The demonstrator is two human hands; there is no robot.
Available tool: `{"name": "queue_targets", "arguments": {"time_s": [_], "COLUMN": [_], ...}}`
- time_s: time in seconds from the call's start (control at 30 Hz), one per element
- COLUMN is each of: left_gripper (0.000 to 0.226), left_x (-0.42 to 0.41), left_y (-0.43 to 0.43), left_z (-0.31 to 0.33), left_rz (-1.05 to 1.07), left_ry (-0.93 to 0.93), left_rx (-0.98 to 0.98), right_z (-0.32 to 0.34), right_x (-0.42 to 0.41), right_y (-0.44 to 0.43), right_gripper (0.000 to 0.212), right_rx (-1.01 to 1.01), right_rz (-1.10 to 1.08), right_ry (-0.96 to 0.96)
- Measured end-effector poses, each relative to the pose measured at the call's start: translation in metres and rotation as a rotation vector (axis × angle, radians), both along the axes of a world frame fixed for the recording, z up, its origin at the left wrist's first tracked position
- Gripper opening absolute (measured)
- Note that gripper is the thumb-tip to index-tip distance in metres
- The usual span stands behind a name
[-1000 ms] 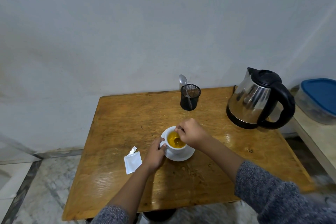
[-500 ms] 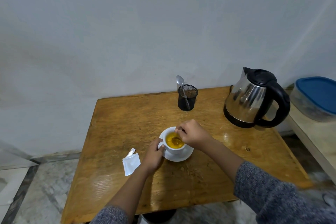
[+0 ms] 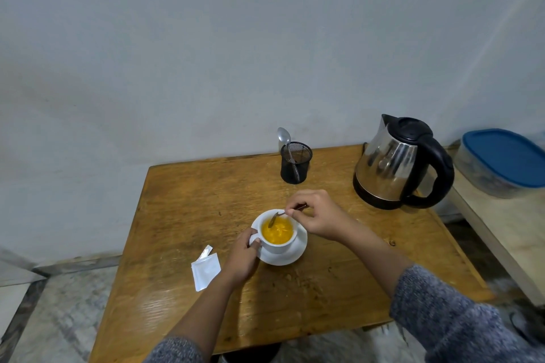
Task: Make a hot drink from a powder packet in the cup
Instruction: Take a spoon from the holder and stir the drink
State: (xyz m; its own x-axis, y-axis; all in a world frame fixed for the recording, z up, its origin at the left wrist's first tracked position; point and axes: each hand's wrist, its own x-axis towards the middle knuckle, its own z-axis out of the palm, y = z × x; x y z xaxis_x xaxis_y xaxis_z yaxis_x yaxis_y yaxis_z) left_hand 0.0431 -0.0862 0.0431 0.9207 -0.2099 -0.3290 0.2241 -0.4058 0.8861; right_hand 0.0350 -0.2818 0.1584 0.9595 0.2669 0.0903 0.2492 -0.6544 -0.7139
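Observation:
A white cup (image 3: pixel 277 246) full of orange-yellow liquid stands on a white saucer (image 3: pixel 290 258) near the middle of the wooden table (image 3: pixel 188 206). My left hand (image 3: pixel 243 256) grips the cup's handle from the left. Just right of the rim, my right hand (image 3: pixel 314 215) pinches a small spoon (image 3: pixel 275 216), whose bowl dips into the liquid at the far side of the cup. An opened white powder packet (image 3: pixel 205 271) lies flat to the left of the cup, its torn-off strip (image 3: pixel 205 252) beside it.
A steel kettle (image 3: pixel 395 163) with a black handle stands at the table's back right. A black mesh holder (image 3: pixel 295 163) with a spoon (image 3: pixel 284 137) in it sits at the back edge by the wall. A blue-lidded container (image 3: pixel 501 162) rests on a side surface to the right.
My right hand has drawn back to the right of the cup, and the spoon has swung to the far side of the liquid. My left hand stays on the handle.

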Motion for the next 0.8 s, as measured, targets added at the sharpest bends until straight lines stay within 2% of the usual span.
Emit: {"name": "queue_targets", "arguments": {"time_s": [0.3,0.43,0.53,0.67,0.8], "left_gripper": [0.014,0.018,0.023,0.024,0.021], "left_x": [-0.001,0.0,0.001,0.0,0.0], "left_y": [0.0,0.001,0.001,0.0,0.0], "left_z": [0.001,-0.002,-0.002,-0.001,-0.002], "left_rz": [-0.01,-0.017,-0.015,-0.007,0.002], "left_ry": [0.002,0.008,0.018,0.019,0.014], "left_rx": [0.012,0.049,0.064,0.058,0.046], "right_z": [0.008,0.008,0.006,0.002,-0.011], "right_x": [0.002,0.001,0.003,0.003,-0.004], "right_y": [-0.021,-0.025,-0.029,-0.036,-0.045], "right_gripper": [0.009,0.015,0.019,0.012,0.013], "right_rx": [0.196,0.252,0.503,0.818,1.134], "right_rz": [-0.143,-0.168,-0.317,-0.534,-0.776], "right_ry": [-0.011,0.048,0.143,0.264,0.263]}}
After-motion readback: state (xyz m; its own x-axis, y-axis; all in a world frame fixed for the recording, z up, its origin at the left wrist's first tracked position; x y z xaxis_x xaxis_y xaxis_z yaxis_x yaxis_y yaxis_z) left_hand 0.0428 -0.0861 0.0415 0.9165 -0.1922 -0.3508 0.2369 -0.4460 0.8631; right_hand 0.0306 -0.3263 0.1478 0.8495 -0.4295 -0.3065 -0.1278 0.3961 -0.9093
